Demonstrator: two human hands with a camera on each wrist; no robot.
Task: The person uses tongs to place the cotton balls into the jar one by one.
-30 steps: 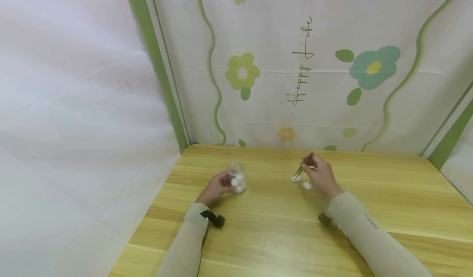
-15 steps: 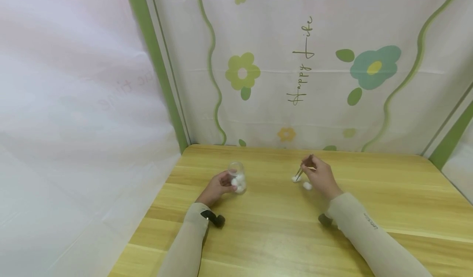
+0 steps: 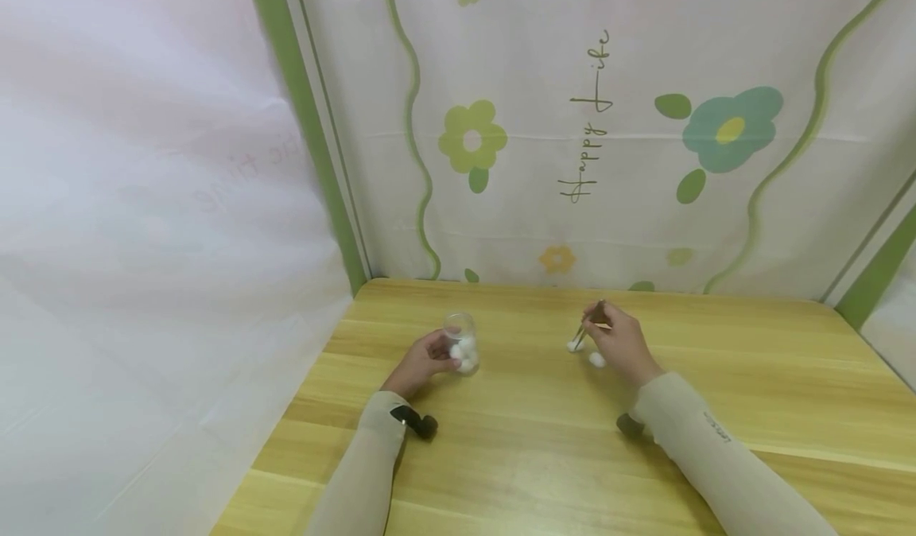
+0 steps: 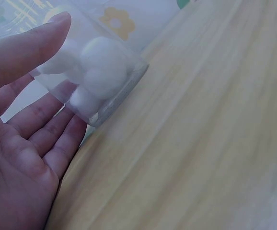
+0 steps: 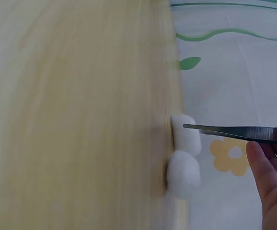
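Note:
My left hand [image 3: 422, 363] holds a clear jar [image 3: 459, 329] between thumb and fingers, on the left part of the table. Several white cotton balls [image 4: 102, 67] lie inside it, seen through the wall in the left wrist view. My right hand [image 3: 619, 341] pinches a pair of metal tweezers [image 5: 239, 132]. The tweezers' tips are at a cotton ball [image 5: 189, 140] on the table; whether they squeeze it, I cannot tell. Another cotton ball [image 5: 183, 173] lies right beside it, nearer to me in the head view.
The wooden table [image 3: 529, 456] reaches back to a white curtain [image 3: 529, 67] printed with flowers. A white sheet [image 3: 157, 281] hangs along the left side. Black wrist-worn pieces sit at both sleeves.
The tweezers' tips have shifted slightly at the farther cotton ball. The left hand and jar have stayed in place; the head view has moved a little.

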